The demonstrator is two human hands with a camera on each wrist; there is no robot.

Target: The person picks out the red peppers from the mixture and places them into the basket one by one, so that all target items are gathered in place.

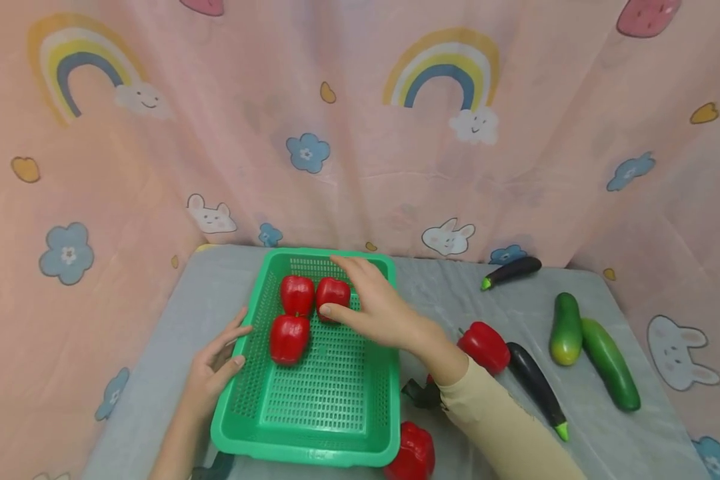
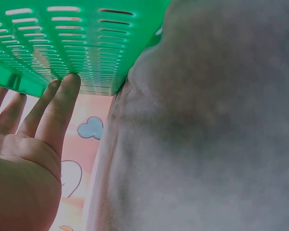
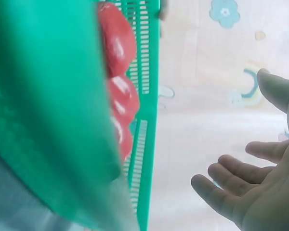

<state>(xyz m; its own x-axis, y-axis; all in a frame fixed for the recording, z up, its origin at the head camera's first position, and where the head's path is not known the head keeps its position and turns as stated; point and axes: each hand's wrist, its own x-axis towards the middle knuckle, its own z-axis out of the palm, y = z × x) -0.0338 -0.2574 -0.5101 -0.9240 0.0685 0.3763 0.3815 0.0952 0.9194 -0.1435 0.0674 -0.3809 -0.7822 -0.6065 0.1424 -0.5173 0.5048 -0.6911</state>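
A green plastic basket holds three red bell peppers, grouped toward its far left: one front pepper, one back pepper and one right pepper. My right hand hovers over the basket's right side with fingers spread and nothing in it; the right wrist view shows the palm apart from the peppers. At the basket's left wall, my left hand touches the outside with its fingertips. In the left wrist view those fingers lie straight against the slotted wall.
Right of the basket lie a red bell pepper, another pepper near the front, a dark eggplant and a smaller eggplant at the back. Two green cucumber-like vegetables, one shorter and one longer, lie far right. A patterned curtain stands behind.
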